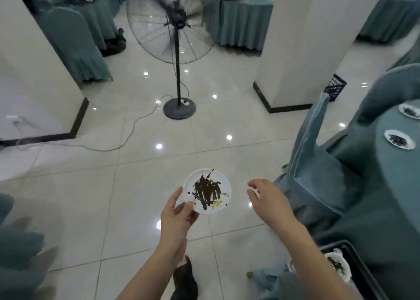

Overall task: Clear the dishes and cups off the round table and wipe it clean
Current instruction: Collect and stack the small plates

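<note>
The left hand pinches the near rim of a small white plate smeared with dark sauce, held level over the tiled floor, likely so nothing drips. The right hand hovers just beside it, fingers loosely spread, holding nothing. To the right, the round table carries two more dirty plates, not yet cleared.

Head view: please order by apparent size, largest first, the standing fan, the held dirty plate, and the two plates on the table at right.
1. Standing fan.
2. Held plate, nearest the camera.
3. Nearer table plate.
4. Farther table plate, cut off by the frame edge, so the last ranking is unsure.
</note>
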